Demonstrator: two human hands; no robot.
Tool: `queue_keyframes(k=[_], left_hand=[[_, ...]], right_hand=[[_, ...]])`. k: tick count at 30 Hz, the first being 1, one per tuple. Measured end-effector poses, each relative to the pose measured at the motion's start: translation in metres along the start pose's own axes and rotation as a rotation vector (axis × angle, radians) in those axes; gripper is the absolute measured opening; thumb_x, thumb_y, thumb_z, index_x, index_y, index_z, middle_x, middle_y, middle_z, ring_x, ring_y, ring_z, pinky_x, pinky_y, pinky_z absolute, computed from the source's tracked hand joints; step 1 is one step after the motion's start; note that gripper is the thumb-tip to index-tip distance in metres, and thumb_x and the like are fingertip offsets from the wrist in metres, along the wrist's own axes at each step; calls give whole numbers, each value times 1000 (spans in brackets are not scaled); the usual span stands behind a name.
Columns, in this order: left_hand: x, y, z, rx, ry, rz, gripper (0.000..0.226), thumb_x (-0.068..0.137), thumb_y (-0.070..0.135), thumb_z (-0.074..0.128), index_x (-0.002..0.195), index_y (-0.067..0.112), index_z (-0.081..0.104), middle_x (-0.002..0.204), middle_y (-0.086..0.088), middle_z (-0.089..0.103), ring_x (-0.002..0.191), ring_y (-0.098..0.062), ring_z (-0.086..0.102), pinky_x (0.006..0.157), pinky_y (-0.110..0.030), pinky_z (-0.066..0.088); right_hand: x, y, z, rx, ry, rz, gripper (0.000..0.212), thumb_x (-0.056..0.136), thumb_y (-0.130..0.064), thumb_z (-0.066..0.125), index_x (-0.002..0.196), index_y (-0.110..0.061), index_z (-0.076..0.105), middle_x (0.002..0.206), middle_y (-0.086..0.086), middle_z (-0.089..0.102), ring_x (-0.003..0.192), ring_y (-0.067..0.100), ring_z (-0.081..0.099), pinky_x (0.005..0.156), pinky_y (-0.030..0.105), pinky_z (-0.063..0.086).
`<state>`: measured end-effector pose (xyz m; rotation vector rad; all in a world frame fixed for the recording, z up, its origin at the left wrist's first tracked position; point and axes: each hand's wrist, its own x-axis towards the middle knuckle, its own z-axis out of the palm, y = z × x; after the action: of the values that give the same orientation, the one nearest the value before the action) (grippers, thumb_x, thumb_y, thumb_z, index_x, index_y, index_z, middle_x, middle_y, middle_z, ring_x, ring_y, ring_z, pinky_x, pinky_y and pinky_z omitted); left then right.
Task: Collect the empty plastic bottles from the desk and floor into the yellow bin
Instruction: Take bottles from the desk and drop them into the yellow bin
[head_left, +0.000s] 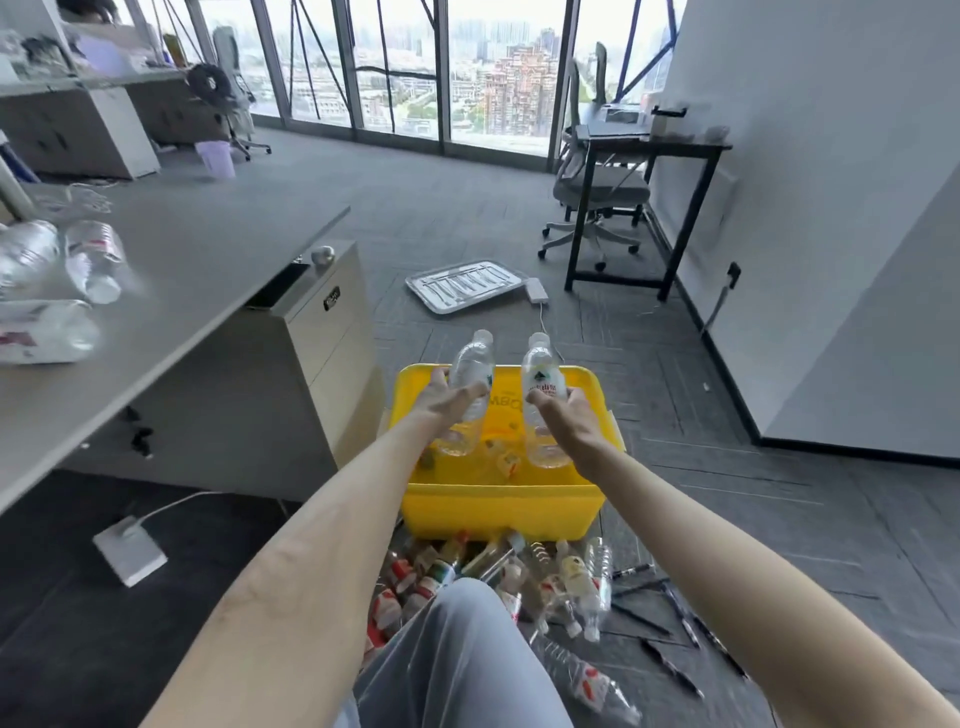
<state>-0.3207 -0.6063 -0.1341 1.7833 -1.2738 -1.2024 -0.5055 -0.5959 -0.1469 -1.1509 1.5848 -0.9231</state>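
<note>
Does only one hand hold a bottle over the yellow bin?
No, the left hand grips one bottle and the right hand grips a second bottle above the yellow bin.

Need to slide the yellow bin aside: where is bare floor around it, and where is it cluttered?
Bare carpet lies right of the yellow bin, out to the white wall, and beyond the metal tray toward the windows. Crowded: the bottle pile at the bin's near side, pens right of that, the tray and cable just past the bin.
</note>
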Motion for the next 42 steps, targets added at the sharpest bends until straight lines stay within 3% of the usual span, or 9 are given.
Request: queue_keyframes(k=[6,9,12,18,21,26,30,33,42], left_hand=[[15,-35,-21,-60,69,-15,76,84,40,70,145,17,31,138,-9,48,117,-26,51,95,-39,46],[27,-47,-36,-126,91,-20,80,85,37,72,148,18,27,145,-10,43,126,-29,49,98,-41,45],[36,-51,-49,-89,110,-13,86,86,40,70,154,24,19,155,-11,31,137,-34,38,103,-45,40],[56,-67,-53,-77,152,-54,83,88,41,68,154,27,19,154,-9,33,136,-33,40,92,-36,42],[66,-72,-42,-72,81,-91,81,88,46,65,153,24,21,149,-10,40,129,-33,47,104,-48,43],[78,-73,-19,-11,-27,-105,70,87,44,60,144,18,29,131,-10,53,112,-30,57,96,-49,49],[96,-60,-7,28,-84,-51,93,81,46,63,154,21,12,153,-9,31,137,-33,36,109,-51,36],[107,-40,-1,36,38,-4,86,92,40,58,156,18,5,162,-10,8,148,-30,14,116,-48,21],[84,-60,-16,605,-79,11,60,103,45,29,154,14,19,160,-11,19,146,-32,19,115,-48,21]], right_hand=[[54,-37,30,130,-94,29,58,89,-37,61,135,-10,41,124,10,54,86,19,60,60,30,42],[84,-50,47,124,-101,36,70,89,-41,59,147,-15,32,140,10,46,114,30,55,77,39,52],[104,-43,58,-54,5,52,75,89,-40,58,152,-16,26,154,10,35,135,34,41,105,49,44],[105,-7,66,-227,-43,44,61,93,-29,59,147,-15,36,147,15,44,130,35,46,105,51,44],[99,2,61,-294,-73,17,55,94,-26,58,145,-13,40,141,14,50,120,31,53,102,47,46],[87,9,45,-411,-129,-80,47,96,-23,56,141,-11,46,137,14,54,122,30,53,90,34,47],[82,5,33,-468,-175,-98,45,96,-23,56,139,-12,48,136,13,54,120,29,55,88,33,48],[84,-5,25,-489,-143,-109,44,95,-23,56,137,-12,50,135,13,56,118,27,56,93,37,50],[76,-12,38,-567,-171,-112,46,95,-21,55,139,-11,47,135,14,55,118,29,56,93,38,50]])
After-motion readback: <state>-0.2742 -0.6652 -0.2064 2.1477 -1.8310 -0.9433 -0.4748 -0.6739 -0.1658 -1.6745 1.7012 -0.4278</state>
